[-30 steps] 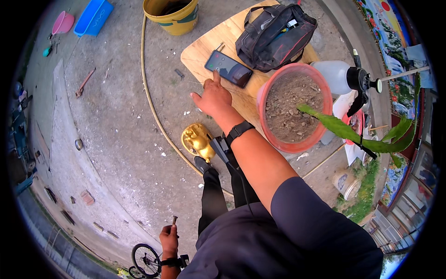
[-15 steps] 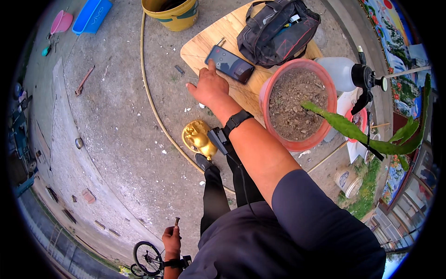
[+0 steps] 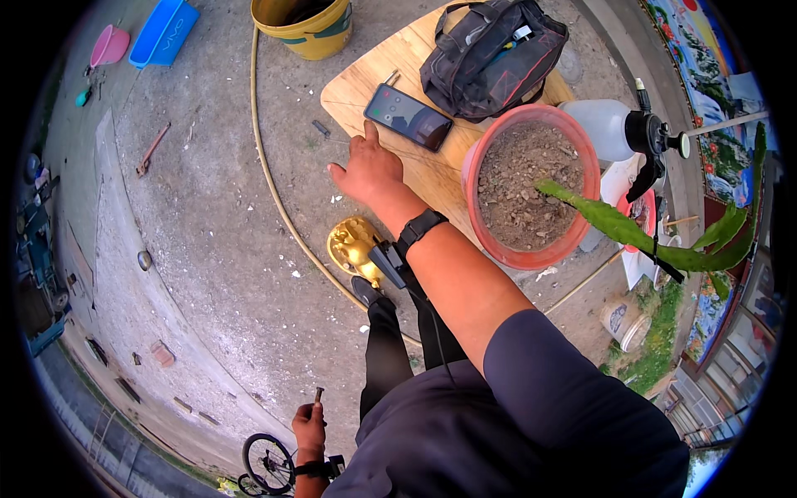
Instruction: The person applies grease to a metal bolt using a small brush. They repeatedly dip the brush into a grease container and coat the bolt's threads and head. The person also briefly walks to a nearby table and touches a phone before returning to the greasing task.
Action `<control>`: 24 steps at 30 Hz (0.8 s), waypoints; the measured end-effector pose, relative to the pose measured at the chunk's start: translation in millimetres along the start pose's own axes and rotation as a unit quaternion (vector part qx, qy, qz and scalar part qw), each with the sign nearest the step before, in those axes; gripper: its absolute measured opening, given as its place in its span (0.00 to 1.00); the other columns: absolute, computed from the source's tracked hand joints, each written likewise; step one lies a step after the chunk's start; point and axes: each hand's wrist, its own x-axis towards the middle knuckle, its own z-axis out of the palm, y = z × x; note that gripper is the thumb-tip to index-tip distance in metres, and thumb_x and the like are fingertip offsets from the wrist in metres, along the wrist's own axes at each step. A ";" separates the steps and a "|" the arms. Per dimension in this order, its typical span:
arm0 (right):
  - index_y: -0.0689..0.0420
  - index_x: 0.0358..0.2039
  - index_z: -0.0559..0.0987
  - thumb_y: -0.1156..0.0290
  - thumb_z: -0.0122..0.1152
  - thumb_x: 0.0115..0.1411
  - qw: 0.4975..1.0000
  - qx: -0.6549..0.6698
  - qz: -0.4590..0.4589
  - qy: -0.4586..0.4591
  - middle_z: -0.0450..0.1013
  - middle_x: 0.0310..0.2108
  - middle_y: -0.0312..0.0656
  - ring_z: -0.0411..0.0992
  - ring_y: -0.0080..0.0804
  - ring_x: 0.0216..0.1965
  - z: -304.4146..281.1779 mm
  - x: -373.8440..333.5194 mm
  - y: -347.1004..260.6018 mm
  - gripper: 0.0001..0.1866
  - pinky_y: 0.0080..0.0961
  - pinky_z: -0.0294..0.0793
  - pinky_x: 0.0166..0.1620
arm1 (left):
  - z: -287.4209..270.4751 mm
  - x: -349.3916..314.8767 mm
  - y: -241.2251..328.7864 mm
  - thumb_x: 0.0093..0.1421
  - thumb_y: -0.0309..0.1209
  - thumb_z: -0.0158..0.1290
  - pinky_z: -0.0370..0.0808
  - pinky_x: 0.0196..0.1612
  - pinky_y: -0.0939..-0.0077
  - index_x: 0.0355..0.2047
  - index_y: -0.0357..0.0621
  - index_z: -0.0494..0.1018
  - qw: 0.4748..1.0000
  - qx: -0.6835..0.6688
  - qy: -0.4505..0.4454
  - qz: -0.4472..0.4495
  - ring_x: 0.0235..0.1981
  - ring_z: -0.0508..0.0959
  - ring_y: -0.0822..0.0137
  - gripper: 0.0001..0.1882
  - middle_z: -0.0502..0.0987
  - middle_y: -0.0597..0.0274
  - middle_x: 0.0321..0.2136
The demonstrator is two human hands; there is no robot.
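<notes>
My right hand [image 3: 371, 170] hovers just off the near edge of a dark smartphone [image 3: 408, 118], index finger stretched out, thumb spread, nothing held. The phone's lit screen faces up on a wooden board [image 3: 353, 87]. At the lower left, my left hand [image 3: 309, 432] hangs low, closed around a short brown rod with a wider end [image 3: 319, 395]; its exact kind is too small to tell. Right of the phone stands a reddish plant pot [image 3: 471, 187] filled with dry soil [image 3: 531, 183]. A golden figurine [image 3: 353, 246] is on the ground below my right wrist.
A dark tool bag [image 3: 490, 62] sits behind the phone. A spray bottle [image 3: 602, 129] and a green cactus stem [image 3: 618, 224] are at the right. A yellow hose [image 3: 270, 170] curves across the ground past a yellow bucket [image 3: 320, 37]. Blue [image 3: 163, 33] and pink basins [image 3: 110, 46] stand far left.
My right index finger has drawn back from the phone's screen toward me, to its near edge. The screen's display looks slightly different. My left hand keeps its hold on the rod.
</notes>
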 end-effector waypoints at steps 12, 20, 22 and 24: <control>0.61 0.48 0.76 0.50 0.62 0.57 0.989 -0.022 -0.129 -0.070 0.61 0.62 0.53 0.76 0.47 0.48 52.7 -73.7 26.4 0.28 0.42 0.77 0.48 | 0.3 -3.8 10.3 0.64 0.37 0.57 0.72 0.25 0.77 0.36 0.34 0.75 1.000 0.011 -0.001 0.019 0.22 0.72 0.74 0.14 0.75 0.65 0.23; 0.60 0.42 0.79 0.52 0.61 0.56 0.958 -0.093 -0.146 -0.227 0.72 0.45 0.48 0.76 0.47 0.44 63.6 -150.4 104.9 0.24 0.43 0.77 0.45 | -3.1 -1.9 13.4 0.64 0.37 0.57 0.72 0.25 0.77 0.35 0.34 0.75 0.999 0.027 -0.010 0.044 0.22 0.72 0.74 0.15 0.75 0.64 0.23; 0.60 0.42 0.79 0.51 0.61 0.57 0.955 -0.114 -0.139 -0.235 0.73 0.45 0.48 0.76 0.46 0.44 66.9 -165.5 129.3 0.24 0.43 0.77 0.45 | -2.1 -0.5 12.0 0.64 0.37 0.57 0.72 0.25 0.77 0.35 0.34 0.75 0.998 0.018 -0.009 0.053 0.22 0.72 0.74 0.15 0.75 0.64 0.23; 0.60 0.42 0.79 0.51 0.60 0.57 0.954 -0.131 -0.139 -0.233 0.73 0.45 0.48 0.76 0.46 0.45 68.8 -179.4 151.3 0.24 0.43 0.77 0.45 | -1.1 0.1 12.2 0.64 0.37 0.57 0.72 0.25 0.77 0.35 0.34 0.75 0.998 0.015 -0.009 0.053 0.22 0.72 0.74 0.15 0.75 0.64 0.23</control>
